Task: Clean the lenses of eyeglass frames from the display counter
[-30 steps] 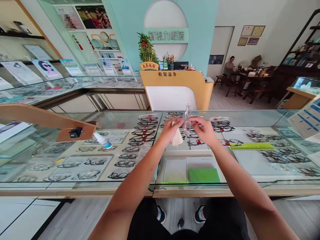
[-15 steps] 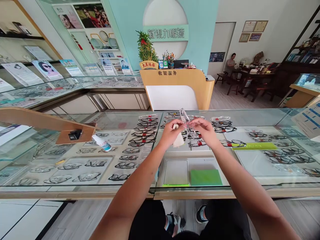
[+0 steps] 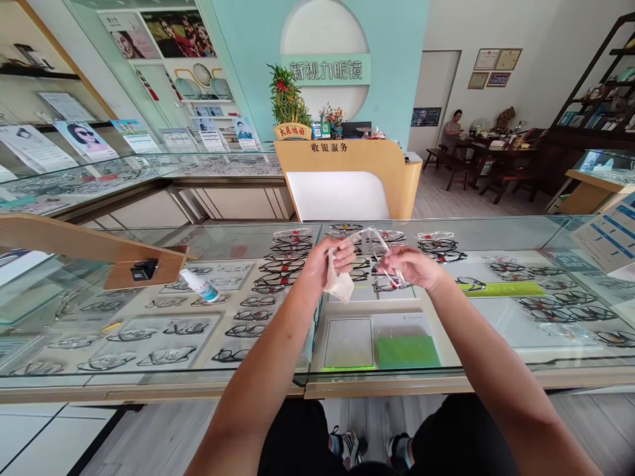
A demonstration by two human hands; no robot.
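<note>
Both hands are raised over a glass display counter filled with rows of eyeglass frames. My left hand is closed on a small pale cleaning cloth that hangs below the fingers. My right hand pinches a pair of clear-framed glasses, held tilted, with one end reaching up toward the left hand. The cloth touches the glasses near the left fingers.
A small white spray bottle lies on the glass at left, beside a wooden stand with a black clip. A green pad sits inside the case. A yellow cashier desk stands beyond; a person sits at a far table.
The glasses have tipped from upright to a flatter slant. Both hands have dropped slightly and drawn apart, and the cloth now hangs lower from the left hand.
</note>
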